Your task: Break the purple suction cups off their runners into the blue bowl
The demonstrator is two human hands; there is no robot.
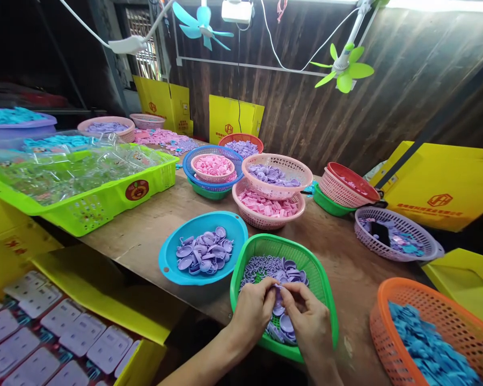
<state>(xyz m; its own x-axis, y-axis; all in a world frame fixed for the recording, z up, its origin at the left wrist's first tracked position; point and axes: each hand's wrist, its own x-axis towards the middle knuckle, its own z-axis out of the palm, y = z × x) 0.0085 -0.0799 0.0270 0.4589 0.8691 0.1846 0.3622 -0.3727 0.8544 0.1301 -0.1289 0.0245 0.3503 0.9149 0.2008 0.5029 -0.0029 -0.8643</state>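
Over a green plastic basket (pixel 328 289), my left hand (pixel 253 308) and my right hand (pixel 310 316) meet fingertip to fingertip. Both are closed in a pinch on a small purple plastic piece (pixel 279 287), largely covered by the fingers. Under them in the basket lie thin purple plastic bits (pixel 257 268) at the far left and round, shallow purple pieces, like toy pans (pixel 292 272), at the far right and near side. Left of this basket, a blue oval tray (pixel 169 266) bears a heap of similar purple toy pans (pixel 205 251).
Stacked pink baskets (pixel 261 219) of purple and pink pieces stand behind. An orange basket (pixel 382 316) of blue pieces is at right. A lime-green crate (pixel 104 206) of clear bags sits at left, above an open yellow box (pixel 145 364). Fans (pixel 344 68) hang overhead.
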